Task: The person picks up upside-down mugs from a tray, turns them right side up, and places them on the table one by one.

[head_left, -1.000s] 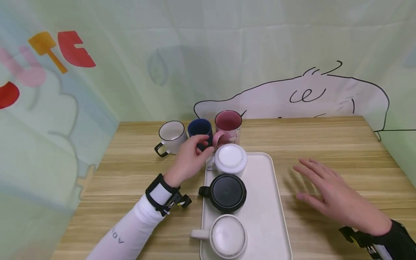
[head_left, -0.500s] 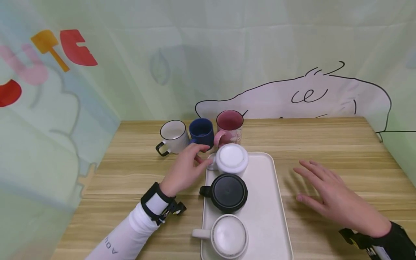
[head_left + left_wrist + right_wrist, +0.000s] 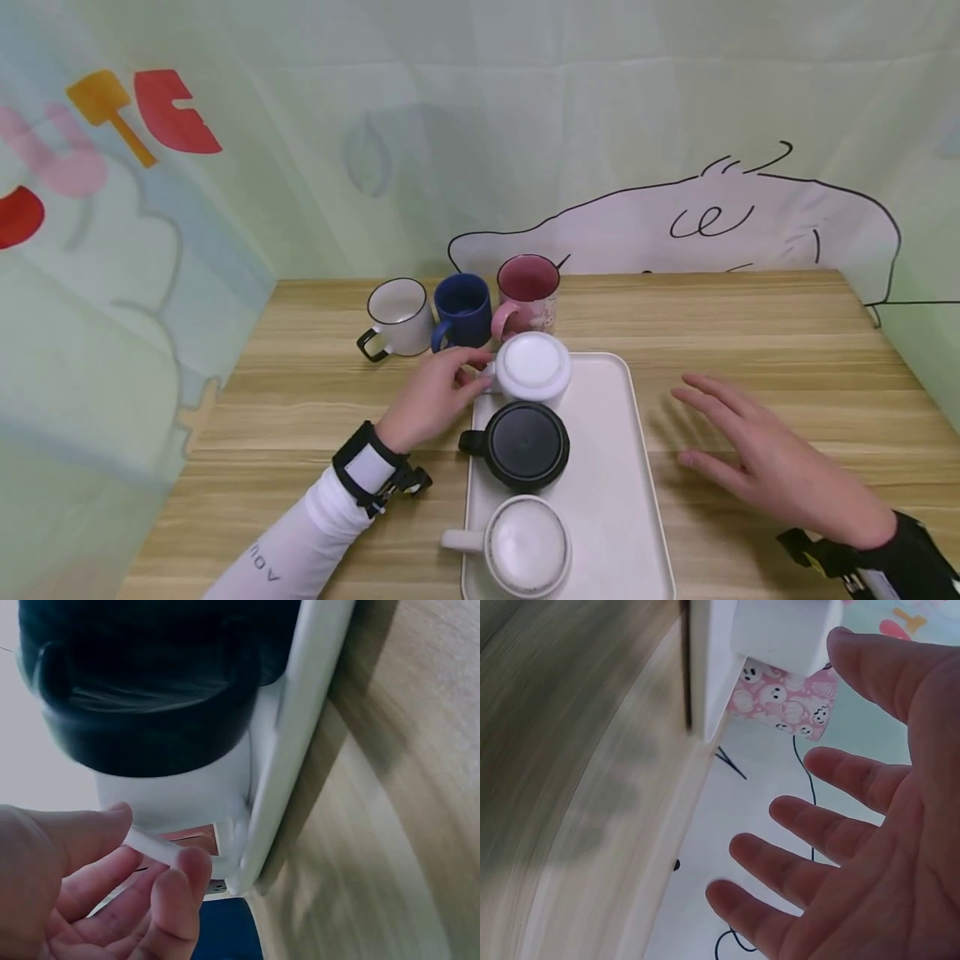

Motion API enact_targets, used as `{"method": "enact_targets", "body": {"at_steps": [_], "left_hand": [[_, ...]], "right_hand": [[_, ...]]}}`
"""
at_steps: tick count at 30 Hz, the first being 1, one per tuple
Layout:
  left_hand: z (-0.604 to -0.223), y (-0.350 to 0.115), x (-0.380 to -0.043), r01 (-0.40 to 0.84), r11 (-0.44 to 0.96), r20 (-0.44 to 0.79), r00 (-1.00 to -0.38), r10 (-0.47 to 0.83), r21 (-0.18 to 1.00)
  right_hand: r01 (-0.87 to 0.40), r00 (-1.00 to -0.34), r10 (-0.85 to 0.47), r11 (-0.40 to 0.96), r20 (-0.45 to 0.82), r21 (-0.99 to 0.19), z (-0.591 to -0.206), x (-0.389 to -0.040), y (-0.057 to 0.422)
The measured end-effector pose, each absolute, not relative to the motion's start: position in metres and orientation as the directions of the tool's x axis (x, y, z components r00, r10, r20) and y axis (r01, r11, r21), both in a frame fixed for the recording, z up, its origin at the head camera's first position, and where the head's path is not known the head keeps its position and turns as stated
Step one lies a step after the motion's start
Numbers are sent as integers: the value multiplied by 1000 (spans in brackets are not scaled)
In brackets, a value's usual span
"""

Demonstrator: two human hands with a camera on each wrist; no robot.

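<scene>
My left hand (image 3: 431, 396) pinches the handle (image 3: 154, 846) of an upside-down white mug (image 3: 534, 367), thumb on one side and fingertips on the other. That mug stands at the far end of a white tray (image 3: 615, 483). Nearer on the tray are an upturned black mug (image 3: 527, 446) and an upturned off-white mug (image 3: 527, 546), their handles pointing left. My right hand (image 3: 776, 462) hovers to the right of the tray, fingers spread and holding nothing; its palm and fingers (image 3: 832, 825) show in the right wrist view.
Behind the tray, upright in a row, are a white mug with a black handle (image 3: 400, 317), a blue mug (image 3: 462, 310) and a pink mug (image 3: 528, 296). A printed cloth (image 3: 300, 167) hangs along the back of the wooden table (image 3: 300, 467).
My left hand has come down and back from beside the blue mug to the white mug's handle, taking hold of it. My right hand has barely shifted; the mugs stay put.
</scene>
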State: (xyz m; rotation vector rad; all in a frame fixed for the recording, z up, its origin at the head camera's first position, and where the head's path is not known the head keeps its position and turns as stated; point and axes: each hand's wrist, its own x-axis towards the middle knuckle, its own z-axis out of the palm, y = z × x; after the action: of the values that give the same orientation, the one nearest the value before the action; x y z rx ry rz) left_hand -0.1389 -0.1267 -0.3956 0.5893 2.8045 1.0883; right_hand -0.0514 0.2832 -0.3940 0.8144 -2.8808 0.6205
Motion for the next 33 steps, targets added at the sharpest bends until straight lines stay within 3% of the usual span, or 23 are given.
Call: {"method": "enact_targets", "body": {"at_steps": [11, 33], "left_hand": [[-406, -120, -144, 340, 659, 70, -914, 400, 671], [-413, -119, -143, 544, 633, 257, -832, 492, 551]], "right_hand": [[-497, -864, -480, 768, 151, -405, -389, -49, 275], [-508, -858, -492, 767, 147, -394, -388, -50, 268]]}}
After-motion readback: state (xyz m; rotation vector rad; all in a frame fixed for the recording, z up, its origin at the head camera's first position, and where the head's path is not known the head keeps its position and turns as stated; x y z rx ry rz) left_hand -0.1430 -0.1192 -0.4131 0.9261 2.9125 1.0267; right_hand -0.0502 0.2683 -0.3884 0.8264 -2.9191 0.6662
